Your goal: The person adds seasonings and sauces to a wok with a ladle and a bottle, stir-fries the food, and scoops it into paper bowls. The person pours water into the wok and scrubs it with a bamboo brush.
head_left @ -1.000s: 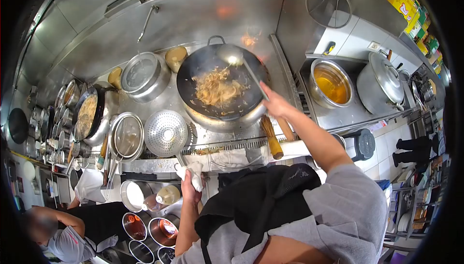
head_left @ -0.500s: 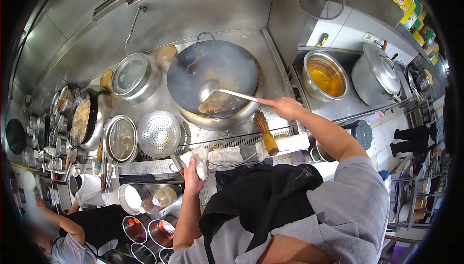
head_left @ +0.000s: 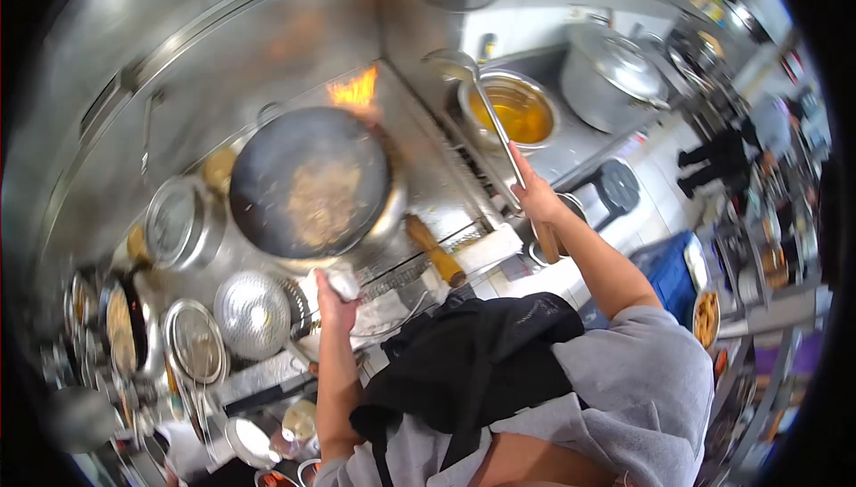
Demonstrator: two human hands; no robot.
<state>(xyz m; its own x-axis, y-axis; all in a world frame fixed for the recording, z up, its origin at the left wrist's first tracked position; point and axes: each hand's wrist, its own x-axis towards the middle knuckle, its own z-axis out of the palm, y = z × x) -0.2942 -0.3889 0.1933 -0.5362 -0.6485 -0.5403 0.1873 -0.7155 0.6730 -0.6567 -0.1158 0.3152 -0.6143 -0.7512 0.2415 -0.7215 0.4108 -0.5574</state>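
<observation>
My right hand (head_left: 537,197) is closed around the wooden-ended handle of a long ladle (head_left: 490,105). The ladle's bowl is raised beside the far left rim of a steel pot (head_left: 552,133) holding yellow-orange oil. My left hand (head_left: 335,310) grips a folded white cloth (head_left: 343,285) at the near rim of a large dark wok (head_left: 259,197). Whether the fingers also pinch the rim through the cloth is hidden. Pale brown shredded food (head_left: 325,206) lies in the wok.
Flames (head_left: 354,92) rise behind the wok's right side. A wooden-handled brush (head_left: 437,253) lies to its right. Left are a perforated skimmer (head_left: 252,315), strainer (head_left: 196,344) and lidded pot (head_left: 178,219). A big lidded pot (head_left: 606,77) stands back right.
The ladle has left the wok and moved right, to the oil pot. My left hand with the cloth has come up to the wok's rim. Flames have appeared, and the view has turned.
</observation>
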